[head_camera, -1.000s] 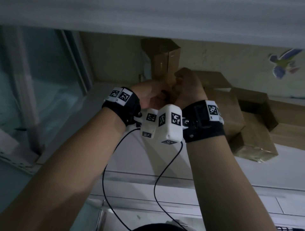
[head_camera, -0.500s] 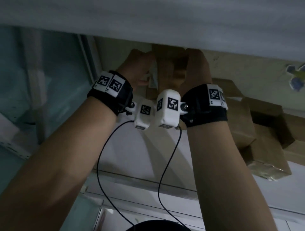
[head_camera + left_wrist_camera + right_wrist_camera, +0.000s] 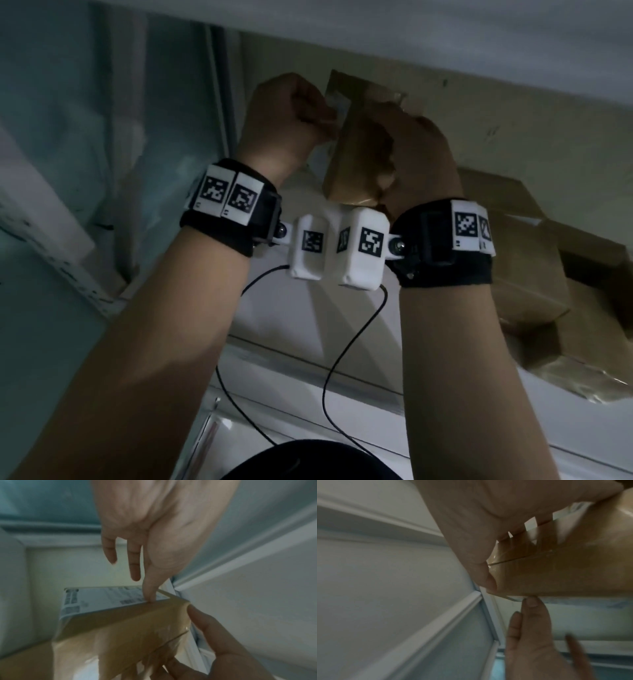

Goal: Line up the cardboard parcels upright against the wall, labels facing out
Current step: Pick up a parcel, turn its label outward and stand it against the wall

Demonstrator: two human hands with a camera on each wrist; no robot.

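Note:
A brown taped cardboard parcel [image 3: 356,161] is held up close to the beige wall [image 3: 513,120], tilted. Its white label [image 3: 102,599] is on the face turned left, toward the window. My right hand [image 3: 421,154] grips the parcel's right side, thumb [image 3: 486,580] on one face and the fingers wrapped over the far edge. My left hand [image 3: 291,113] is beside the label face; its thumb tip [image 3: 149,596] presses the label's edge while the other fingers hang loose and touch nothing.
Several more cardboard parcels [image 3: 520,274] lie in a loose pile against the wall to the right. A white ledge [image 3: 308,329] runs beneath. A window frame and glass [image 3: 102,154] stand to the left. Two black cables [image 3: 342,342] hang from my wrists.
Both hands have gone from the base of the upright parcel to higher up its sides. The parcel now tilts in my right hand, and my left hand has shifted onto the label side.

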